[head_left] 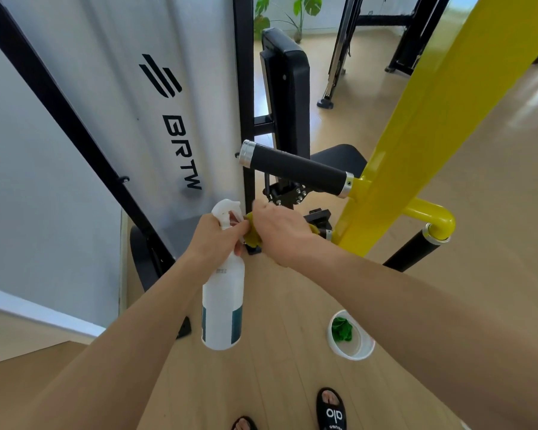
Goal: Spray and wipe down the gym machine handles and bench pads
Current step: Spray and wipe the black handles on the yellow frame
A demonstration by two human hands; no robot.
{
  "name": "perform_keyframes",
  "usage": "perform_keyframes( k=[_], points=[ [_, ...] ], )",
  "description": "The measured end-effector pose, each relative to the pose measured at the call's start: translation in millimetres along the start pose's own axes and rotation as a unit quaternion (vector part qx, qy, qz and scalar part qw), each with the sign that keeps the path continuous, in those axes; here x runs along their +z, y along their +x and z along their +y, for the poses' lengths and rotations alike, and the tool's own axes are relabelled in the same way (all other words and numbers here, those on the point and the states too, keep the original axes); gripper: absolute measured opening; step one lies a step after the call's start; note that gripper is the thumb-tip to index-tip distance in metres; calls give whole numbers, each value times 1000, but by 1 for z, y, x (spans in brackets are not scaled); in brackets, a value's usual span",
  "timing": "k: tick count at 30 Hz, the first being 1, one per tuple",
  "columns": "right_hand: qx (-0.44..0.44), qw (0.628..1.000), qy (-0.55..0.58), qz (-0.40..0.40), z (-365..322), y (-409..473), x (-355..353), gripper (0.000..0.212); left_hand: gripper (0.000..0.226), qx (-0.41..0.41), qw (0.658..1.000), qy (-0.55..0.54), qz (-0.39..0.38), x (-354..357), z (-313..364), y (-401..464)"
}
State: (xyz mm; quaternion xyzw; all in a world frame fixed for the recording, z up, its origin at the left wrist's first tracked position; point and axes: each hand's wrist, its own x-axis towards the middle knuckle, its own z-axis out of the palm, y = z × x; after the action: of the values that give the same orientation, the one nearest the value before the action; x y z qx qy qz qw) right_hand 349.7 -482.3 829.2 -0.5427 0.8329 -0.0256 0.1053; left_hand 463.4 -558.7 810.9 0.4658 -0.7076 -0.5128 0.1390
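Foam-black and capped at both ends with bright metal rings, the cylindrical machine handle [295,169] juts out level from a glossy yellow steel arm [441,119] that slants across the right of the view. One more black grip [412,251] hangs lower on the right, joined to a curved yellow tube, so two handles show in all. Behind the upper handle stand two black padded surfaces: an upright back pad [288,88] and, below it, a seat pad [339,158], partly hidden by the handle. Just under the handle the left hand [213,238] is wrapped around the neck of a white plastic spray bottle with a white trigger head and a teal label [222,299], which hangs upright below the fist. The right hand [278,231] is clenched around a crumpled olive-yellow cloth [253,232], and the cloth sits right against the left hand's fingers and the bottle's trigger. Neither bottle nor cloth touches the handle. On the pale wooden floor [277,383] to the right of the bottle sits one round white plastic tub [353,336] holding a single bunched green cloth [342,328]. That makes two cloths, one bottle and one tub. A white translucent shroud printed with black letters BRTW [180,153] covers the machine on the left, framed by black bars. At the bottom edge two feet in black slide sandals [331,411] stand on the boards, and one leafy green plant [289,10] grows far back.
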Motion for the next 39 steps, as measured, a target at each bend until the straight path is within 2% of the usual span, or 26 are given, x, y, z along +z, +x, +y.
perform_keyframes(
  k=[2,5,8,10,12,16,20,25,26,28,32,35,39],
  points=[
    [-20,1000,2,11,-7,8,1,32,25,3,1000,1,-3,-2,-1,-1],
    [-19,999,-21,33,-4,4,4,33,24,19,1000,-3,3,-1,-5,-1],
    [0,991,-123,47,8,-15,5,47,13,28,1000,5,1,2,-6,3],
    [32,982,-185,39,20,-28,3,50,23,27,1000,0,-15,3,-7,5],
    [59,974,-218,25,27,-34,0,48,22,27,999,-7,-24,3,-5,7],
    [33,985,-169,19,14,-13,1,46,13,28,999,-13,-21,5,-1,8],
    [-11,996,-78,40,-6,12,4,37,22,20,1000,-8,-22,1,-1,8],
    [-26,997,-57,54,-3,10,7,38,15,22,1000,-1,-11,-3,-9,13],
    [-21,998,-51,45,-1,8,5,37,12,24,1000,1,-7,-2,-10,14],
    [16,999,-49,5,7,3,-1,37,20,22,1000,6,-7,1,-10,14],
    [112,979,-152,-78,31,-9,-15,36,30,13,1000,-4,-12,3,-10,15],
    [129,977,-158,-66,31,-14,-16,34,26,12,1000,-5,-8,6,-7,13],
    [99,992,-81,-2,22,-9,-7,44,26,7,1000,-3,3,8,-3,15]
  ],
)
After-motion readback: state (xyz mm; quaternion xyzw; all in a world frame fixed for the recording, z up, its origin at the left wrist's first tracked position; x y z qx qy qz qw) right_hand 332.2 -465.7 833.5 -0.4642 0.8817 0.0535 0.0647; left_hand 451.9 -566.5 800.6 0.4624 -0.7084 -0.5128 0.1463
